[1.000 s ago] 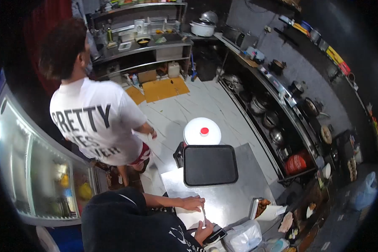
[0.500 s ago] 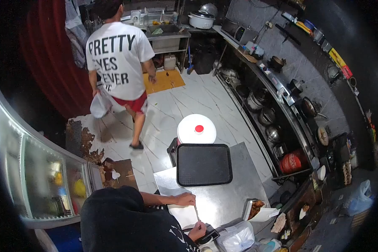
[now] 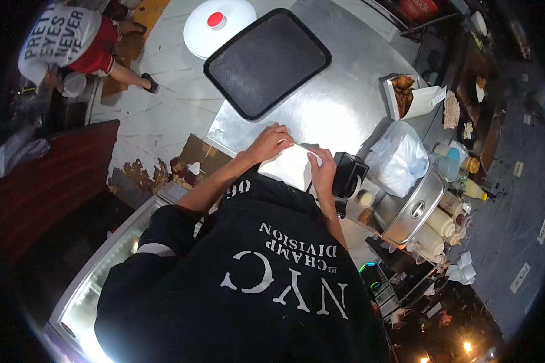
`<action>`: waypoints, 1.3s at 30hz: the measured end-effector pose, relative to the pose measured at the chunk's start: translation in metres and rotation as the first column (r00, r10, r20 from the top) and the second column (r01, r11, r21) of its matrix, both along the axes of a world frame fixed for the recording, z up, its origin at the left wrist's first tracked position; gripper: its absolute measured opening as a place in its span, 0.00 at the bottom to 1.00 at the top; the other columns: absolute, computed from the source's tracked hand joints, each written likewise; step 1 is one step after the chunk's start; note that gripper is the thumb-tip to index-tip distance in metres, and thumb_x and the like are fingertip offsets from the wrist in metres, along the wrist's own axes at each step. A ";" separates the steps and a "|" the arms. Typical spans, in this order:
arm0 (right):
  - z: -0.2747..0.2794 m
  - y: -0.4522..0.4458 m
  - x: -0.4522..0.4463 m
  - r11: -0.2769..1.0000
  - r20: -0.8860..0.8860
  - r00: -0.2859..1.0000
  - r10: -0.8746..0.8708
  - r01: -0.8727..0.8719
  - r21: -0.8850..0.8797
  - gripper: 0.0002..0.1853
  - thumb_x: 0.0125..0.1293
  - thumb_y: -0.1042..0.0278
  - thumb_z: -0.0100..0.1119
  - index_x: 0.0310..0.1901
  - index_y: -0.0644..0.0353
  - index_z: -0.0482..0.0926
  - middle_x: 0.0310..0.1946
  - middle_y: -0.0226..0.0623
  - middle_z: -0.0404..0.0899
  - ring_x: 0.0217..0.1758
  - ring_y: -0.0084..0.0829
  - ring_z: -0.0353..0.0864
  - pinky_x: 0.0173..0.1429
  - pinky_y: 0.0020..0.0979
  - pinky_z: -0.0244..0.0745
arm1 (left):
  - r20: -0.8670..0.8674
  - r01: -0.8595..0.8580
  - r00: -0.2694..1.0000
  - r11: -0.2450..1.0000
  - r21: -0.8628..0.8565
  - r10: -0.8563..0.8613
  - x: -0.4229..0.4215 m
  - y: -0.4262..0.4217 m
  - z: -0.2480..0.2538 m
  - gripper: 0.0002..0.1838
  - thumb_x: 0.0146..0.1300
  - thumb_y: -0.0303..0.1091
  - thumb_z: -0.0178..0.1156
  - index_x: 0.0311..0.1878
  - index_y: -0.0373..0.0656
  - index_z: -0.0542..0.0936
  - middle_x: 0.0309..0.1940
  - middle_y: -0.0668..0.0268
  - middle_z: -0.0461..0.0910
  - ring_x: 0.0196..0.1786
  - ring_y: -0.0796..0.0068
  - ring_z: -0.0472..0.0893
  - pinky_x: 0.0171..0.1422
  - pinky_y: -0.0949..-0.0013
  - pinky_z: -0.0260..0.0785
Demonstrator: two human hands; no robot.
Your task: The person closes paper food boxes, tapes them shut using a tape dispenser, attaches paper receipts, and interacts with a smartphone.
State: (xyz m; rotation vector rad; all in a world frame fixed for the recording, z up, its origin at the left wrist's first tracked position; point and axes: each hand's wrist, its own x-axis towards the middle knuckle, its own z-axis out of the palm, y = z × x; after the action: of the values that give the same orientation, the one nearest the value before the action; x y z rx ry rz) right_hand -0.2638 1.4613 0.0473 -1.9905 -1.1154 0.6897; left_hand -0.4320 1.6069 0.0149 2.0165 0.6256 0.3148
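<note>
My left hand (image 3: 271,144) grips the far left edge of a folded white sheet of paper or card (image 3: 289,167), held close to my body at the near edge of the steel table (image 3: 339,112). On the right edge of the same sheet, my right hand (image 3: 324,167) is closed, thumb and fingers pinching it. A black tray (image 3: 266,63) lies tilted in view beyond my hands, with nothing on it. To the right stands an open white box (image 3: 427,101) with browned fried food (image 3: 402,91) inside.
A white plastic bag (image 3: 399,158), a steel container (image 3: 413,212) and several sauce bottles (image 3: 439,224) crowd the right. Behind the tray is a white lidded bucket (image 3: 220,27) with a red knob. Another person (image 3: 72,39) is at the upper left.
My view has tilted down and turned. The sheet, flat on the table before, is now nearer my body and folded. Both hands have shifted along its edges. The other person has bent over.
</note>
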 end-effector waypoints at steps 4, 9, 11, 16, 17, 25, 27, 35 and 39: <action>0.000 0.009 -0.005 0.997 0.049 0.998 0.036 -0.033 -0.064 0.08 0.63 0.68 0.63 0.42 0.61 0.85 0.37 0.44 0.80 0.45 0.47 0.79 0.50 0.40 0.73 | -0.027 0.071 0.997 0.996 0.055 -0.069 0.003 0.004 0.006 0.09 0.63 0.36 0.62 0.36 0.40 0.84 0.36 0.62 0.78 0.45 0.59 0.75 0.53 0.58 0.65; 0.005 0.015 0.002 0.984 0.055 0.994 0.098 -0.089 -0.153 0.08 0.63 0.67 0.63 0.41 0.58 0.85 0.35 0.43 0.80 0.43 0.47 0.78 0.49 0.41 0.73 | -0.073 0.060 0.996 0.998 0.016 -0.059 0.012 0.004 0.006 0.08 0.63 0.35 0.61 0.35 0.41 0.84 0.35 0.62 0.79 0.45 0.58 0.75 0.52 0.57 0.66; 0.004 0.017 0.003 0.982 0.051 0.995 0.089 -0.079 -0.172 0.08 0.62 0.68 0.63 0.40 0.60 0.85 0.35 0.43 0.81 0.43 0.46 0.80 0.48 0.39 0.73 | -0.098 0.042 0.994 0.998 0.038 -0.038 0.013 0.001 0.009 0.08 0.62 0.35 0.62 0.35 0.41 0.84 0.35 0.62 0.80 0.45 0.58 0.76 0.51 0.57 0.66; -0.002 0.017 0.000 0.988 0.016 1.000 0.009 -0.006 -0.153 0.07 0.60 0.67 0.64 0.39 0.57 0.85 0.36 0.42 0.81 0.43 0.47 0.79 0.50 0.41 0.74 | -0.062 0.058 0.997 0.993 0.098 -0.052 0.020 0.003 0.008 0.07 0.60 0.34 0.63 0.35 0.41 0.84 0.33 0.61 0.79 0.43 0.56 0.76 0.49 0.56 0.68; -0.005 0.017 0.000 0.992 0.075 0.997 -0.008 0.017 -0.124 0.07 0.60 0.67 0.65 0.40 0.55 0.85 0.36 0.43 0.82 0.44 0.47 0.80 0.50 0.42 0.74 | -0.064 0.068 0.996 0.994 0.085 -0.063 0.023 0.005 0.007 0.06 0.59 0.33 0.63 0.34 0.41 0.84 0.32 0.62 0.79 0.42 0.56 0.77 0.48 0.56 0.69; 0.068 -0.045 -0.019 0.969 0.300 0.932 -0.203 0.234 -0.073 0.13 0.63 0.67 0.64 0.48 0.58 0.83 0.50 0.42 0.82 0.51 0.38 0.81 0.59 0.37 0.73 | -0.026 0.081 0.996 0.996 0.025 -0.081 0.027 -0.002 -0.031 0.06 0.60 0.31 0.59 0.34 0.41 0.84 0.35 0.59 0.82 0.44 0.57 0.79 0.51 0.56 0.71; 0.079 -0.099 -0.011 0.915 0.085 0.917 -0.389 0.395 -0.080 0.15 0.63 0.70 0.64 0.50 0.65 0.80 0.51 0.42 0.81 0.45 0.33 0.82 0.53 0.34 0.76 | -0.038 0.022 0.999 1.000 -0.018 -0.022 0.021 -0.008 -0.063 0.07 0.60 0.34 0.59 0.36 0.44 0.85 0.39 0.60 0.83 0.49 0.58 0.79 0.58 0.55 0.69; -0.125 -0.294 0.065 0.794 0.013 0.797 -0.604 0.603 -0.076 0.19 0.66 0.59 0.64 0.45 0.71 0.79 0.39 0.43 0.81 0.42 0.34 0.77 0.50 0.34 0.73 | -0.001 0.076 0.997 0.991 0.112 -0.076 0.033 -0.017 -0.045 0.11 0.62 0.41 0.59 0.27 0.47 0.79 0.31 0.61 0.77 0.41 0.54 0.77 0.45 0.50 0.70; -0.213 -0.332 0.132 0.916 -0.331 0.873 -0.359 0.397 0.055 0.20 0.67 0.56 0.61 0.39 0.72 0.83 0.34 0.44 0.83 0.43 0.34 0.81 0.50 0.37 0.75 | -0.003 0.091 0.996 0.988 0.122 -0.091 0.029 -0.009 -0.026 0.11 0.63 0.44 0.58 0.31 0.48 0.80 0.34 0.63 0.77 0.43 0.55 0.78 0.46 0.50 0.70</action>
State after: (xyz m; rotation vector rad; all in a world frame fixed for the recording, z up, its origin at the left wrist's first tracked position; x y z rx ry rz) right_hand -0.1320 1.1294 -0.1656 -1.8387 -0.5390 0.6799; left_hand -0.4032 1.5975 -0.0111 2.1539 0.5214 0.3071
